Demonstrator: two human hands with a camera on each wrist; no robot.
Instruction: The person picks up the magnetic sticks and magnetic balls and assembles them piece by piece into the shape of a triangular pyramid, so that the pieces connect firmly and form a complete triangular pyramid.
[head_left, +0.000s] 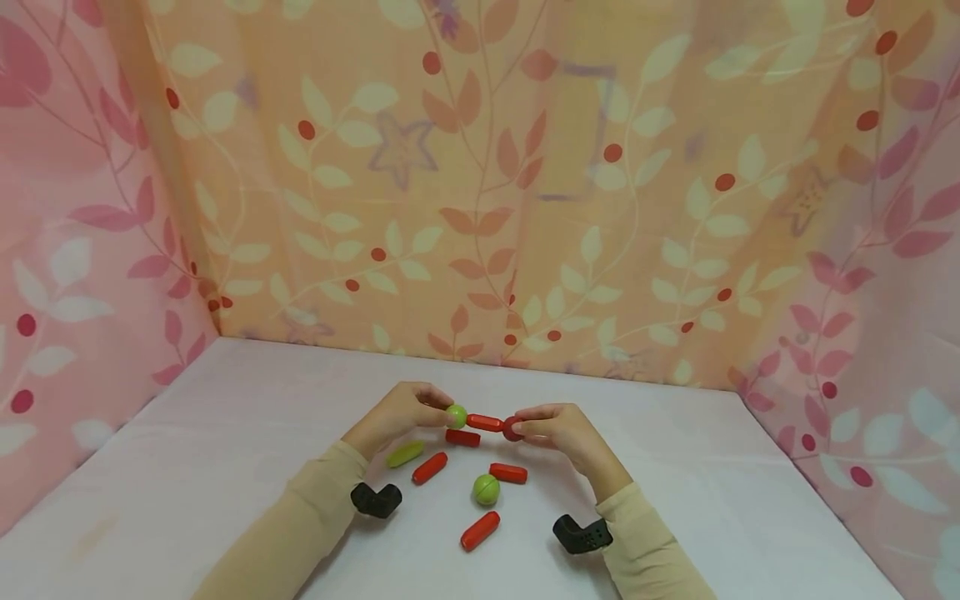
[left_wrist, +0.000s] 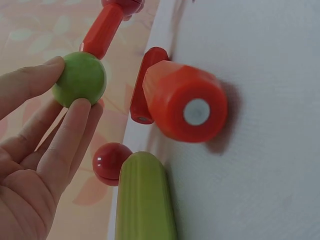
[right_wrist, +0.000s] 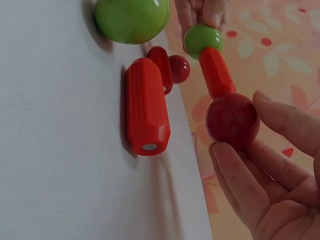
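Observation:
My left hand (head_left: pixel 408 406) pinches a green ball (left_wrist: pixel 80 80) between thumb and fingers. A red rod (head_left: pixel 484 423) joins this ball to a dark red ball (right_wrist: pixel 233 120), which my right hand (head_left: pixel 561 431) holds by its fingertips. The three pieces form one line, held just above the table. Beneath them lies a red rod (head_left: pixel 462 437). Closer to the left wrist are another red rod (head_left: pixel 430 468) and a yellow-green rod (head_left: pixel 405 454). A second red ball (left_wrist: pixel 112 163) shows in both wrist views; in the head view I cannot make it out.
Toward the front lie a red rod (head_left: pixel 508 473), a loose green ball (head_left: pixel 486 490) and one more red rod (head_left: pixel 480 531). Grey discs show in some rod ends. The white table (head_left: pixel 645 467) meets patterned cloth (head_left: pixel 480 208) at the back and both sides.

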